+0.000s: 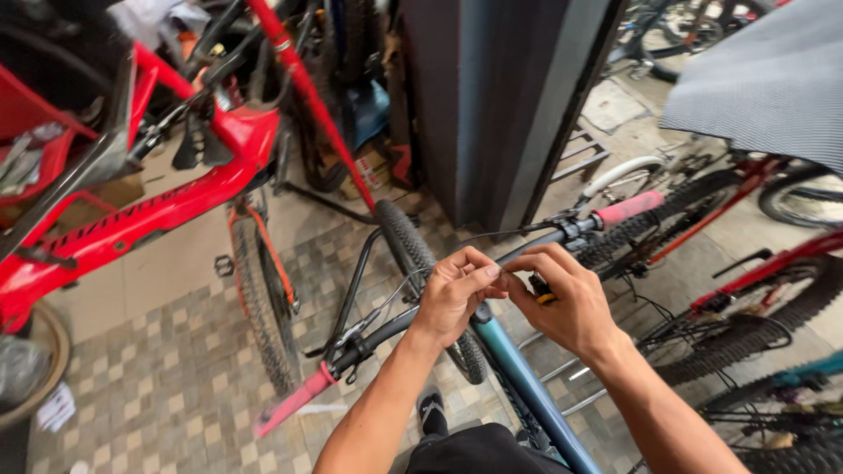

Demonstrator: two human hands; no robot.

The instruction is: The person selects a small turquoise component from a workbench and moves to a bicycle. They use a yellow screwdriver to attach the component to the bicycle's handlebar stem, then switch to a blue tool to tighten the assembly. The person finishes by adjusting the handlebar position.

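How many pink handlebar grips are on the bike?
2: one pink grip at the handlebar's lower left end, one pink grip at its upper right end. None seem hidden.

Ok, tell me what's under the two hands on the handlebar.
A black handlebar centre above the blue frame tube. The right hand holds a small yellow-black tool. The stem itself is covered.

1. The handlebar [457, 294] runs from 8 o'clock to 2 o'clock across the view's centre.
2. The left hand [454, 294] and the right hand [566, 303] meet over its middle, fingertips touching.
3. The front tyre [413, 263] stands behind the bar at 11 o'clock.
4. The frame tube [527, 386] drops toward 5 o'clock.
5. A second bicycle [149, 202] stands at 9 o'clock.
6. A pillar [492, 96] rises at 12 o'clock.
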